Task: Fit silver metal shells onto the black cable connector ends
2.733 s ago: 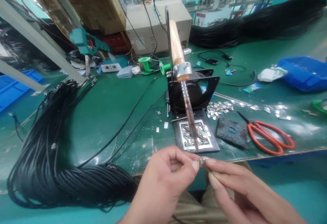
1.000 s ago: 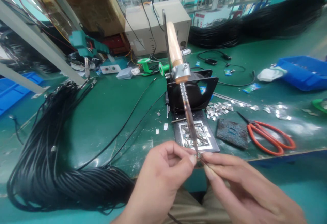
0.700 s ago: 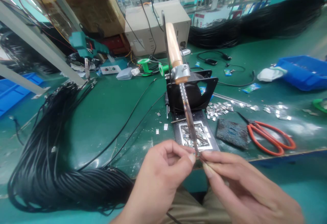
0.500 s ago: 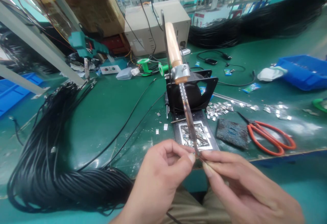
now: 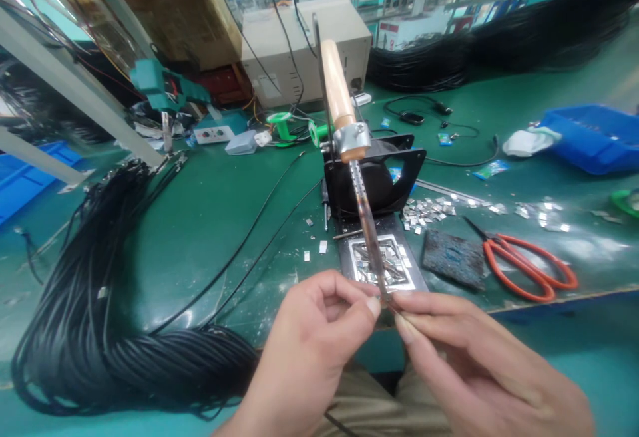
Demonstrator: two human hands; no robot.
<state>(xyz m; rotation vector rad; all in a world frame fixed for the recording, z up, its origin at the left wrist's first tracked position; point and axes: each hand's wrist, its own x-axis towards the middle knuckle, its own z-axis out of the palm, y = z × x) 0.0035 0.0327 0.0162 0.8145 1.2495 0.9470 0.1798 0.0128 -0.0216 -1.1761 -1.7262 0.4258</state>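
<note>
My left hand [image 5: 312,350] and my right hand [image 5: 474,364] meet at the table's near edge, both pinched together at the fingertips. Between them is a tiny metal piece [image 5: 388,304], mostly hidden by the fingers. It sits right at the tip of a fixed soldering iron [image 5: 357,177] with a wooden handle, clamped on a black stand [image 5: 414,164] and slanting down toward me. Under the tip lies a black tray [image 5: 414,271] with several small metal clips.
A big coil of black cable [image 5: 100,330] fills the left of the green table [image 5: 210,211]. Orange scissors [image 5: 529,264], a dark sponge pad [image 5: 452,257] and scattered metal clips [image 5: 429,209] lie right. A blue bin [image 5: 594,138] and a beige machine [image 5: 299,51] stand behind.
Both hands rose slightly and brought the small piece from just below the iron's tip up against it. They have held there since, almost still.
</note>
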